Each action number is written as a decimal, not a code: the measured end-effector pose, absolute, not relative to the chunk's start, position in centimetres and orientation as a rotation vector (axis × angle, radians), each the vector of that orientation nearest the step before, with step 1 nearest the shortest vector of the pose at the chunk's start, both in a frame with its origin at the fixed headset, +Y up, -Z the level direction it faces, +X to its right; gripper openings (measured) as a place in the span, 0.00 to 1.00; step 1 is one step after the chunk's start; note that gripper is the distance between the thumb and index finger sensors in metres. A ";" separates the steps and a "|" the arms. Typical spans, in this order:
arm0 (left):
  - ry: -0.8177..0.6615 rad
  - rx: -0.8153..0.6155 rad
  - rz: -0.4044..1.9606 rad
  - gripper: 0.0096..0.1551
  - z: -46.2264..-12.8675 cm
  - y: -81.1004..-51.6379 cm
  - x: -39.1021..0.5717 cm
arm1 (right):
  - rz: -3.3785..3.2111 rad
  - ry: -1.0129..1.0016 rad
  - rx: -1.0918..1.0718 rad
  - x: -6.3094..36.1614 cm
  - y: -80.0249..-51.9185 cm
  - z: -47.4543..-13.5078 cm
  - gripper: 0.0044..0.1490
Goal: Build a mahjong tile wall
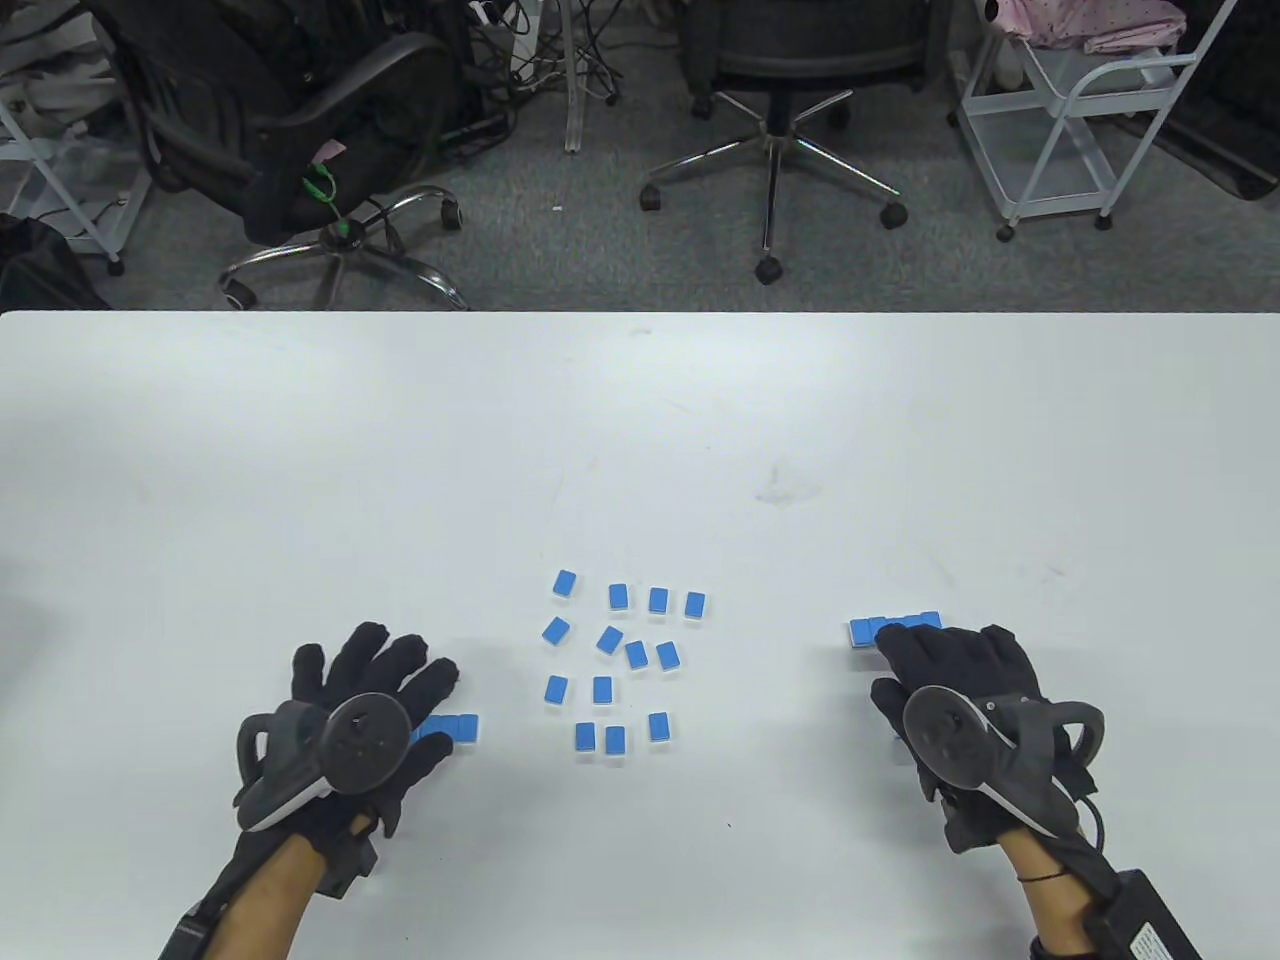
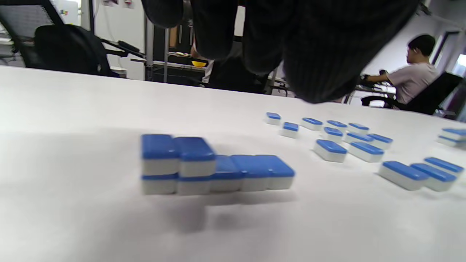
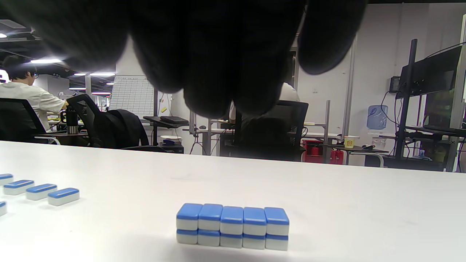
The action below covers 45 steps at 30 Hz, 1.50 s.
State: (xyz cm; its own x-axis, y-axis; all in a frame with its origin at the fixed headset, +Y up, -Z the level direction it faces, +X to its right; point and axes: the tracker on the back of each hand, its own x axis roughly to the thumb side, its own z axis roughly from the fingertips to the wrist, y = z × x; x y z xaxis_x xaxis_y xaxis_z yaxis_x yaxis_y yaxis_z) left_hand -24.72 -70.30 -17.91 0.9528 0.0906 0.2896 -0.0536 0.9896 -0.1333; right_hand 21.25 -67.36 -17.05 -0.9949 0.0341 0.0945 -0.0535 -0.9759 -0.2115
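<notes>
Nearest the person, the left hand is held over the left wall section, fingers spread and relaxed, nothing grasped. In the left wrist view this section is seen unfinished: five tiles abut in a bottom row, and only two are stacked on top at one end. The hand appears to be kept there so that more tiles can be added above.

The right hand hovers just behind the right wall section, fingers extended and empty. This section is complete in two layers, five tiles over five, edges flush, probably squared so that it can be joined later.

Between the hands, slightly farther out, the loose tiles are scattered blue side up on the tabletop, well apart from both sections and within reach of either hand as stock for the remaining upper row.

Beyond the tabletop's far edge, office chairs stand on grey carpet.
</notes>
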 end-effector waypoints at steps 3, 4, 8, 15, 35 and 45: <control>-0.358 -0.182 0.049 0.37 -18.8 -70.3 -21.3 | 3.071 -0.351 0.141 21.3 -67.2 -17.0 0.35; -0.375 -0.189 0.005 0.37 -19.2 -70.2 -20.0 | 3.070 -0.355 0.142 21.3 -67.1 -17.0 0.35; -0.406 -0.196 -0.211 0.37 -21.1 -70.6 -16.0 | 3.071 -0.366 0.147 21.3 -67.1 -16.9 0.35; -0.409 -0.258 -0.352 0.37 -23.0 -72.8 -13.0 | 3.071 -0.365 0.158 21.3 -67.1 -16.9 0.35; -0.248 -0.058 -0.068 0.33 -19.2 -69.0 -25.1 | 3.086 -0.346 0.178 20.9 -67.4 -16.9 0.35; -0.253 -0.117 0.017 0.33 -18.1 -71.8 -26.5 | 3.083 -0.293 0.154 20.9 -68.0 -17.2 0.35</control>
